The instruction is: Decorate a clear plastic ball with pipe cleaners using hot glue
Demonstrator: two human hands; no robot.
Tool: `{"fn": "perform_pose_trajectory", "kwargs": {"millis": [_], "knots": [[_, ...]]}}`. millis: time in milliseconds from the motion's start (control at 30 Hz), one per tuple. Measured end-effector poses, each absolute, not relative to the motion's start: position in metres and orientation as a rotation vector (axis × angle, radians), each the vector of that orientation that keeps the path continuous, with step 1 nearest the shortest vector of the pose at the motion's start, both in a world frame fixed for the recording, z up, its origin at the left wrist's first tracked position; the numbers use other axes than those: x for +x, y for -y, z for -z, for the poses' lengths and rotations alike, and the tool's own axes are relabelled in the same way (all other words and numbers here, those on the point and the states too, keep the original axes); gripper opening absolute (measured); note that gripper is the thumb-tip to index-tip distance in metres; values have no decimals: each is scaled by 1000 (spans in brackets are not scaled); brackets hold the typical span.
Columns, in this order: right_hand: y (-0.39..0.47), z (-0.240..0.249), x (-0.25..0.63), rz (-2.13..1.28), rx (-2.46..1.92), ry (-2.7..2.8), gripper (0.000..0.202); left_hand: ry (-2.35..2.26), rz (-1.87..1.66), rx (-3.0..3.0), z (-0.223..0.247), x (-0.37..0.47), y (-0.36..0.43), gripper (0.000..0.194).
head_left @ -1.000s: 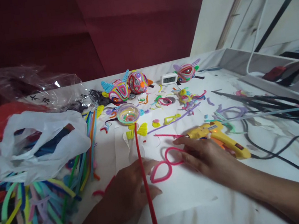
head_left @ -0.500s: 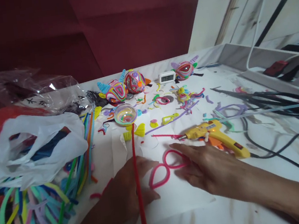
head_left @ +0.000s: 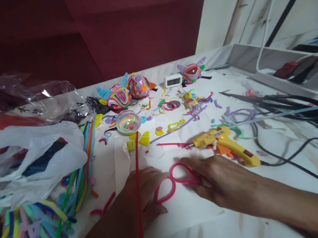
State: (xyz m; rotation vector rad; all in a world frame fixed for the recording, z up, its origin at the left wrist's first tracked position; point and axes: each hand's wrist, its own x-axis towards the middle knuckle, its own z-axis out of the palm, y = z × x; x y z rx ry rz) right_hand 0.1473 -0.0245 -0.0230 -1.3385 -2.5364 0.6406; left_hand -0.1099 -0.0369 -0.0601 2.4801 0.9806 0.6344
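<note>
A pink pipe cleaner (head_left: 171, 178) bent into two joined loops lies low over the white paper between my hands. My right hand (head_left: 217, 179) pinches the outer end of the right loop between thumb and fingers. My left hand (head_left: 143, 196) has its thumb and fingers around the outer end of the left loop; the exact contact is hidden. A long red pipe cleaner (head_left: 137, 169) rises in front of my left hand, running from below the frame toward a clear, colourful bowl (head_left: 128, 122). Just beyond my right hand lies a yellow glue gun (head_left: 224, 141).
Pipe-cleaner fish ornaments (head_left: 117, 97) and a small digital clock (head_left: 173, 80) stand at the back. Pipe-cleaner scraps lie scattered before them. Black-handled scissors (head_left: 281, 103) and the glue gun's cord (head_left: 283, 163) are right. A white plastic bag (head_left: 32, 164) and bundled pipe cleaners (head_left: 24, 236) are left.
The fingers of my right hand have drawn in around the right loop, and that loop is now more stretched and pointed. The whole view has shifted slightly.
</note>
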Motion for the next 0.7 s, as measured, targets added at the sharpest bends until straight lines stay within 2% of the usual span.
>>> {"fn": "perform_pose_trajectory", "kwargs": {"millis": [200,467,600,700], "knots": [[21,26,144,-713,-1315,2466,16,-1089,-638,2405,64,-110,39,61],[21,33,143,-556,-1326,2475,36,-985,-514,2433,50,-110,38,67],[23,31,144,-570,-1305,2482,36,-991,-460,2490,44,-110,39,62],[24,29,144,-593,-1324,2503,25,-1084,-580,2450,48,-107,41,45]]}}
